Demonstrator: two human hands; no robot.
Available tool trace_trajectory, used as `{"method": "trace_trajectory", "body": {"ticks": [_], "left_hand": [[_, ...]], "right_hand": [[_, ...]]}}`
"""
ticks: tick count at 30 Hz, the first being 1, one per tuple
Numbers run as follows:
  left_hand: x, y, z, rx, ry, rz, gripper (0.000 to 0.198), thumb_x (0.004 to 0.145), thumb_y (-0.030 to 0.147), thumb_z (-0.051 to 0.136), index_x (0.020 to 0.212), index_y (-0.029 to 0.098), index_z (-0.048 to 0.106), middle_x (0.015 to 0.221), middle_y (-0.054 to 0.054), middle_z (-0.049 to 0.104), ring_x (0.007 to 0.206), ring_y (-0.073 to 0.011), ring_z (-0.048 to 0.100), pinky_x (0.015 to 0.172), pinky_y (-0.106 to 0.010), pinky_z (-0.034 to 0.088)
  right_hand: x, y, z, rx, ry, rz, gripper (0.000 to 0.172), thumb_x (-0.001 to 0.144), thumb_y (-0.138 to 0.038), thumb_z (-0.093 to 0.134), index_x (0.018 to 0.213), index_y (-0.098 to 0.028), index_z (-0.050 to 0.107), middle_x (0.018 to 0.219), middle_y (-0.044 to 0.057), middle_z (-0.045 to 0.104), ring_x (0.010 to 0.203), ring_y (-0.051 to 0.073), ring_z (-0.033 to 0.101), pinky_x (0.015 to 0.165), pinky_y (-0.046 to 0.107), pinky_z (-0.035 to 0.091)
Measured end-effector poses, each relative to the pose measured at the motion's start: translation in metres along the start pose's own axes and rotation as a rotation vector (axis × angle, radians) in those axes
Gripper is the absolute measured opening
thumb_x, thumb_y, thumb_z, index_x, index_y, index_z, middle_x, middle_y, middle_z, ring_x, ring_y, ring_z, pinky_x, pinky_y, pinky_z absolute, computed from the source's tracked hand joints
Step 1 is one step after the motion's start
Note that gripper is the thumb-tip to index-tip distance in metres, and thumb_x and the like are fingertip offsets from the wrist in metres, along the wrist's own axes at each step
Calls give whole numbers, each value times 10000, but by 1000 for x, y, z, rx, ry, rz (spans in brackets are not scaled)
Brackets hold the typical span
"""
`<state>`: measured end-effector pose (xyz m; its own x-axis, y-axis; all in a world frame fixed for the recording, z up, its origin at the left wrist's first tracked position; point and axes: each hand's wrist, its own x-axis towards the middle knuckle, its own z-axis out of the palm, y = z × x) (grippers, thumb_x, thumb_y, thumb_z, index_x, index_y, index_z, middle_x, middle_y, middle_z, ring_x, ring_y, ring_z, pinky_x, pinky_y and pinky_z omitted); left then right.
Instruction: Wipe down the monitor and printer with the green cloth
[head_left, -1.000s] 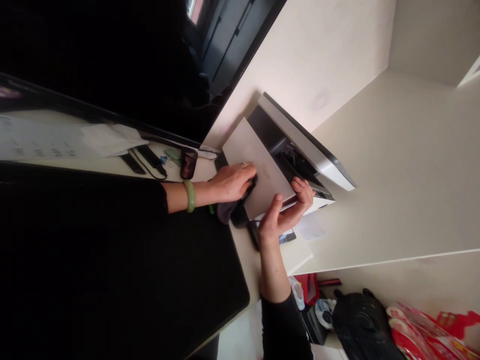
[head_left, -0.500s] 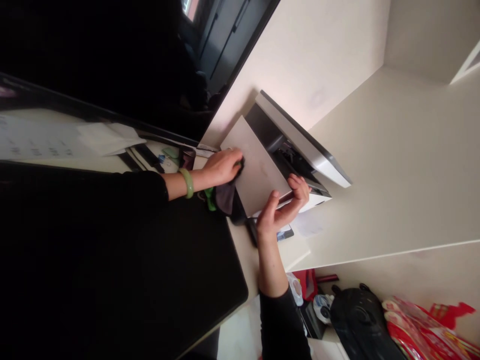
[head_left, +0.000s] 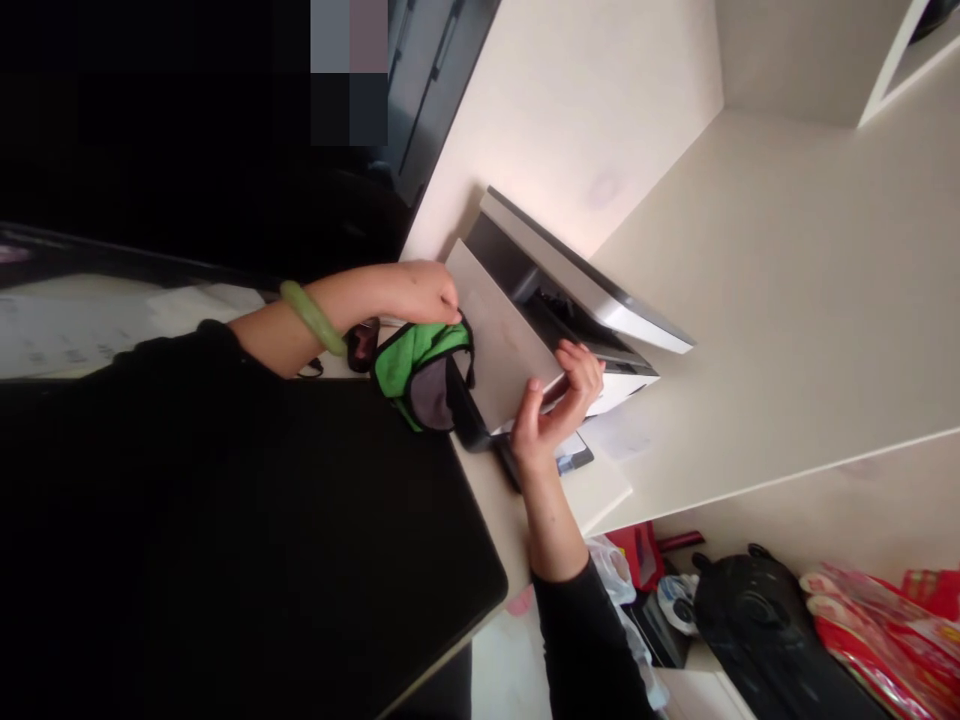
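My left hand (head_left: 431,292), with a pale green bangle on its wrist, is closed on the black-trimmed edge of a green and grey cloth pouch (head_left: 412,358). The pouch hangs partly over the black desk mat, against a pale flat panel (head_left: 499,345). My right hand (head_left: 559,400) grips the panel's near right corner, thumb on its face and fingers over its edge. Behind the panel stands a white and black printer-like machine (head_left: 615,320), its upper part tilted open above a dark inside. The fingertips of my left hand are partly hidden.
A large dark screen (head_left: 225,150) rises at the upper left above papers (head_left: 67,320) and dark glasses (head_left: 363,345). A black mat (head_left: 300,540) covers much of the desk. Pale walls close in behind. At the lower right lie a black suitcase (head_left: 765,620) and red packages (head_left: 877,640).
My left hand has drawn the green and grey pouch up and left, so more of it shows. My right hand keeps its hold on the panel. The view has shifted slightly.
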<state>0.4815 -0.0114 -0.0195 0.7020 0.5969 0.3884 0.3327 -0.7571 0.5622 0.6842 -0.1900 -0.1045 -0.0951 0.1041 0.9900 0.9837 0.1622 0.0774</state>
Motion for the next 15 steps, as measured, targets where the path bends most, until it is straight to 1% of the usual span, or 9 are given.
{"method": "trace_trajectory", "body": {"ticks": [3,4,6,8,10,11,12,13,15], "left_hand": [[0,-1,-8,-132,-120,-42,114,748,305,825,751,196,792,656,4,655,700,-171,652,722,-287,491],[1,0,-10,-214,-86,-44,130,736,317,842,752,202,784,659,7,657,686,-165,648,711,-283,500],[2,3,-13,-413,63,-65,146,729,308,859,770,202,767,674,6,661,683,-155,643,715,-282,522],[2,8,-17,-592,248,-111,116,761,242,838,802,178,751,723,-11,677,692,-144,635,749,-299,539],[1,13,-20,-671,388,-131,61,801,166,792,825,148,739,766,-28,682,686,-130,613,779,-319,536],[1,14,-20,-676,423,-130,42,807,129,771,825,141,736,769,-29,678,674,-123,596,783,-324,530],[1,15,-19,-660,424,-119,50,805,98,751,823,141,734,764,-24,674,660,-117,583,775,-321,524],[1,16,-14,-634,398,-103,82,796,69,731,820,148,733,753,-15,670,644,-115,575,752,-311,515],[4,16,2,-585,317,-82,165,753,7,696,797,164,722,729,3,664,618,-114,571,682,-279,484]], "right_hand": [[0,0,1,24,11,-2,349,1005,-311,565,1347,-245,595,1330,82,718,1381,267,646,1275,652,406],[0,0,1,22,15,-6,348,1010,-315,560,1349,-246,595,1325,81,718,1373,269,650,1271,655,408],[1,0,2,20,20,-11,342,1013,-316,556,1345,-246,597,1316,82,719,1360,272,658,1267,659,411],[1,0,2,19,22,-13,337,1012,-315,554,1340,-247,596,1311,84,720,1356,276,660,1264,664,413],[1,0,2,10,18,-11,333,1015,-321,545,1337,-249,591,1312,85,716,1361,281,659,1263,675,411],[1,0,2,2,14,-9,333,1018,-327,537,1338,-251,587,1313,85,713,1364,284,658,1263,682,409],[1,0,2,-6,10,-7,335,1021,-332,530,1342,-252,583,1316,86,709,1369,286,656,1263,687,407],[1,0,2,-10,9,-4,337,1023,-336,526,1345,-253,580,1318,86,706,1373,287,654,1264,689,405],[0,1,2,-6,8,-5,340,1024,-340,531,1349,-253,580,1322,83,706,1376,284,652,1268,689,401]]}}
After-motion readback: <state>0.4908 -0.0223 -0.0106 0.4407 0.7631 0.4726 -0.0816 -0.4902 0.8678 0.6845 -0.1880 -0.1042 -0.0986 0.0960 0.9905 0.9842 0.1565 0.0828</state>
